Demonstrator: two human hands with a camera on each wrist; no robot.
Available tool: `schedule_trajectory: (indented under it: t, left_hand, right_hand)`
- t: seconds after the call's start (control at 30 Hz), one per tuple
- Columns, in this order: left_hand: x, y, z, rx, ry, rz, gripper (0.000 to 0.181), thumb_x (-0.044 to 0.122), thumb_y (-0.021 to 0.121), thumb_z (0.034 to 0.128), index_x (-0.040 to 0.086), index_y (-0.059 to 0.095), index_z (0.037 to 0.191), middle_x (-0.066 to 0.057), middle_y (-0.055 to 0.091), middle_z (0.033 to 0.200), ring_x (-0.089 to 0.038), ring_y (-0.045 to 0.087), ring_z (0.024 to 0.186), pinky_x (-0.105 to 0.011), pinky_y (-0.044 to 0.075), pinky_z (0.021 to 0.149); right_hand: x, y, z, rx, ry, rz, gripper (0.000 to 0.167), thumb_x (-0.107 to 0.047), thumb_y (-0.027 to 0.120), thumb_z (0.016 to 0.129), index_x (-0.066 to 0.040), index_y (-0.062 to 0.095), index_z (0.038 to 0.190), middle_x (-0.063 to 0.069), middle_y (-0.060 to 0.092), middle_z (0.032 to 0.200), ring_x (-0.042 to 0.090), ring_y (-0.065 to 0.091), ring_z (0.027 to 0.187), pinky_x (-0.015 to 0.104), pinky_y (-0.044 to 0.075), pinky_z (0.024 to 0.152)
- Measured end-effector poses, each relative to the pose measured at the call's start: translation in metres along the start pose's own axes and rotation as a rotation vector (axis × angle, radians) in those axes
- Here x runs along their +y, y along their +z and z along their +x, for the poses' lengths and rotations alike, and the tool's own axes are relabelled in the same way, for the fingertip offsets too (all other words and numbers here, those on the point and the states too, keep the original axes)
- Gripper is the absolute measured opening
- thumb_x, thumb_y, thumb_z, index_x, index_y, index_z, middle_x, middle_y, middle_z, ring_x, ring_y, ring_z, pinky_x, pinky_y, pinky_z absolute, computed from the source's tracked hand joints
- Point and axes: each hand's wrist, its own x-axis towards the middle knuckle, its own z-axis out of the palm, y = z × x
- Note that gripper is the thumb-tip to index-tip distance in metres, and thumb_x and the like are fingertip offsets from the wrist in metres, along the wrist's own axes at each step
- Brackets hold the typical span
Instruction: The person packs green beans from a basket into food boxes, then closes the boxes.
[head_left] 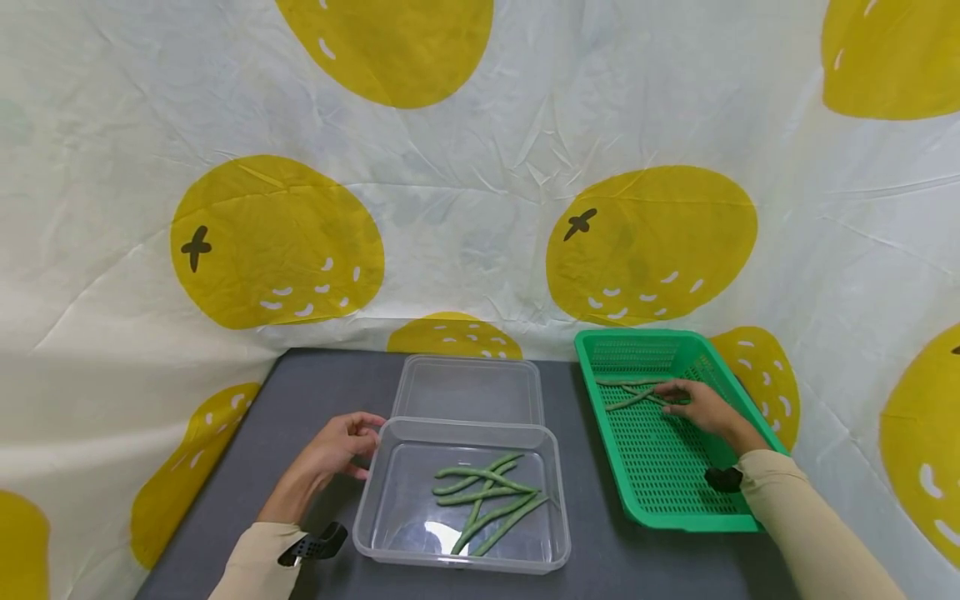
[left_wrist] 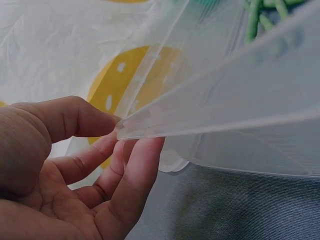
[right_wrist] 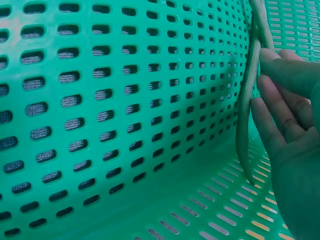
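Observation:
My left hand [head_left: 343, 443] pinches the left rim of a clear plastic container [head_left: 381, 492], thumb above and fingers below, as the left wrist view shows. Several green beans [head_left: 487, 492] lie crossed inside it. On the right, my right hand [head_left: 701, 408] reaches down into a green perforated basket [head_left: 626, 483]. Its thumb and fingertips pinch one end of a green bean [head_left: 633, 401]. Other beans lie close by on the basket floor; in the right wrist view a long bean [right_wrist: 243, 115] runs beside the fingers.
Behind the container a clear plastic lid [head_left: 468, 387] lies flat on the dark table [head_left: 315, 383]. A white cloth with yellow fruit shapes [head_left: 465, 225] hangs along the back and sides. The basket's raised wall [head_left: 600, 425] stands between both work areas.

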Motion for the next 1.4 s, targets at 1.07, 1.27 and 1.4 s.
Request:
schedule_trajectory:
  t: [1.07,1.27,1.4]
  left_hand:
    - [0.001,0.0,0.0,0.001,0.006,-0.009,0.037,0.003,0.058,0.0958,-0.004,0.058,0.132,-0.016,0.063,0.1,-0.026,0.063,0.084,-0.04,0.06,0.059]
    - [0.0,0.0,0.0,0.004,0.001,-0.005,0.037,0.003,0.059,0.0963,-0.004,0.058,0.132,-0.015,0.062,0.099,-0.024,0.063,0.083,-0.04,0.06,0.059]
    - [0.0,0.001,0.0,0.009,-0.002,0.001,0.036,0.004,0.059,0.0966,-0.003,0.059,0.132,-0.014,0.062,0.098,-0.024,0.062,0.083,-0.04,0.06,0.059]
  right_hand:
    - [-0.006,-0.006,0.003,0.054,0.041,-0.17,0.019,0.002,0.058,0.099,0.013,0.064,0.113,0.026,0.067,0.104,0.044,0.064,0.098,0.053,0.056,0.078]
    - [-0.009,-0.006,0.003,0.189,0.061,-0.155,0.02,-0.002,0.062,0.098,0.013,0.062,0.112,0.026,0.068,0.101,0.043,0.065,0.096,0.054,0.056,0.078]
    - [-0.011,-0.006,0.003,0.282,0.053,-0.144,0.025,-0.002,0.064,0.097,0.013,0.062,0.117,0.027,0.067,0.103,0.044,0.065,0.097,0.053,0.057,0.077]
